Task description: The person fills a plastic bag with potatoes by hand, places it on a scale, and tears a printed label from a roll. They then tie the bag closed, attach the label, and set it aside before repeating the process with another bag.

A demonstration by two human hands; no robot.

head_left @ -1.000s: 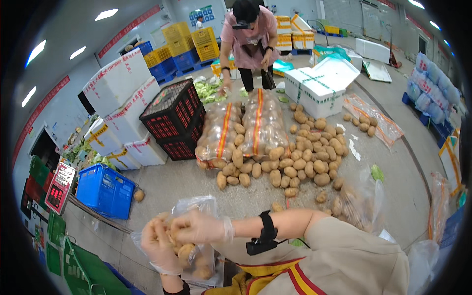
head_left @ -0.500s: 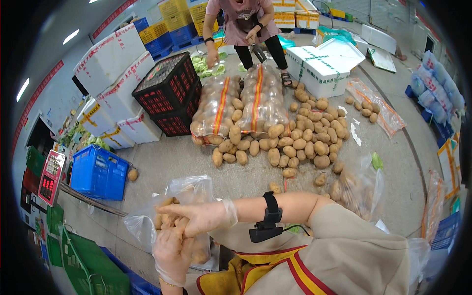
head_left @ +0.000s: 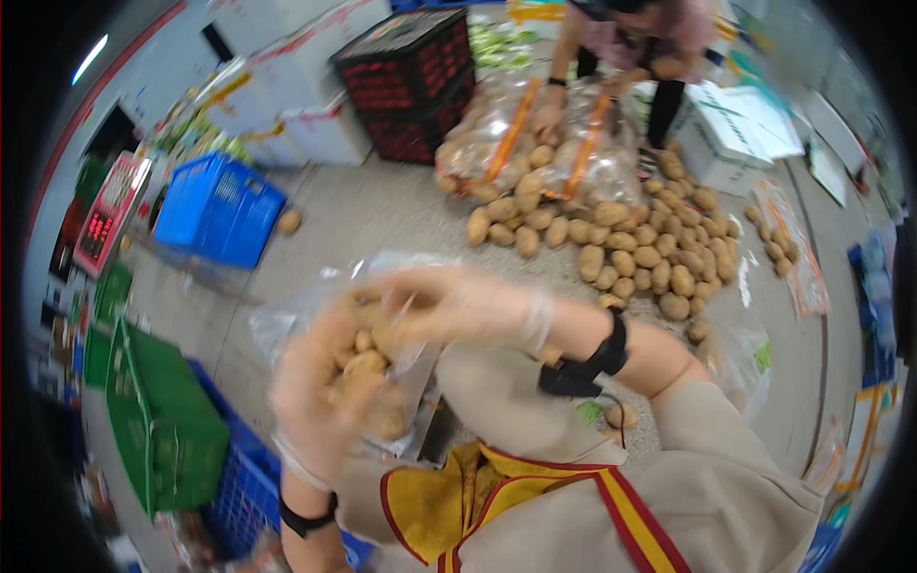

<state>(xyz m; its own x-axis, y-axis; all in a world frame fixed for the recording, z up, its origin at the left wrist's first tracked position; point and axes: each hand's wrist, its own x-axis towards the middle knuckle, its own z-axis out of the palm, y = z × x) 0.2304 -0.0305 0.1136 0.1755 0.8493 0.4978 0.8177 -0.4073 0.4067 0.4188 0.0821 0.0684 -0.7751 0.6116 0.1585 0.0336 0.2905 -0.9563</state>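
Observation:
A clear plastic bag [head_left: 406, 406] of potatoes [head_left: 365, 365] stands open in front of me at the left. My left hand [head_left: 317, 406], in a thin clear glove, is at the bag's near left side. My right hand [head_left: 468, 304], also gloved, reaches in from the right over the bag's far side. Both hands are smeared by motion, with a gap between them where potatoes show. Whether either grips the bag's film or a potato cannot be made out. A black strap with a small device [head_left: 583, 368] sits on my right forearm.
Loose potatoes [head_left: 659, 258] lie heaped ahead, beside filled clear sacks [head_left: 497, 124] that another person [head_left: 650, 48] bends over. Around stand a blue crate [head_left: 218, 215], a red scale display [head_left: 110, 210], a green bin [head_left: 158, 411], black crates [head_left: 406, 86] and white foam boxes [head_left: 731, 134].
My hands were together over the bag and have moved apart, the right one rightward. My view has swung left and down. The other person has bent down and reached onto the sacks.

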